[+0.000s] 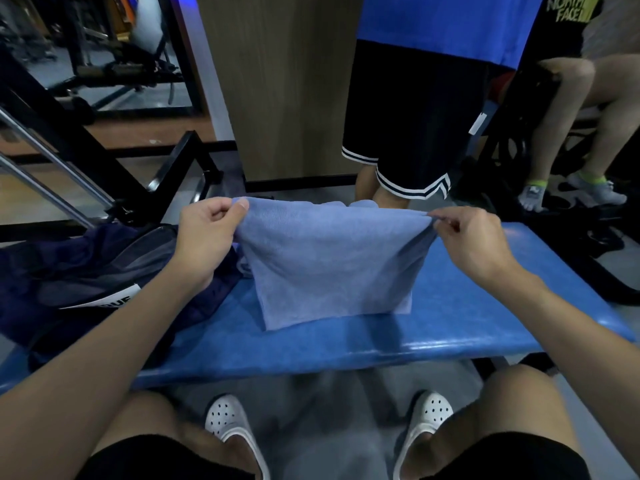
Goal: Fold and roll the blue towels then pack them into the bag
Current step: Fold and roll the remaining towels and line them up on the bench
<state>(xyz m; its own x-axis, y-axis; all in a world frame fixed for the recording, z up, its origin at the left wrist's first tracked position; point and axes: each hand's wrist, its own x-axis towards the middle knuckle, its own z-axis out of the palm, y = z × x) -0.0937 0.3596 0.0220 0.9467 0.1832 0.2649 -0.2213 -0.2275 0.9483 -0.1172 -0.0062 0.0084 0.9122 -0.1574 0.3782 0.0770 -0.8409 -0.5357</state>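
blue padded bench (pixel 485 306) — a dark navy bag (pixel 86 268) lies slumped on its left end.

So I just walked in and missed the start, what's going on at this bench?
A person holds a blue towel up over the blue bench, left hand pinching one top corner, right hand the other. It hangs spread, lower edge at the bench, not yet rolled. The dark bag lies on the bench's left end.

Both arms reach forward, well apart. The left hand (pixel 204 233) pinches one top corner of the blue towel (pixel 332 265) with thumb and forefinger; the right hand (pixel 467 237) pinches the other.
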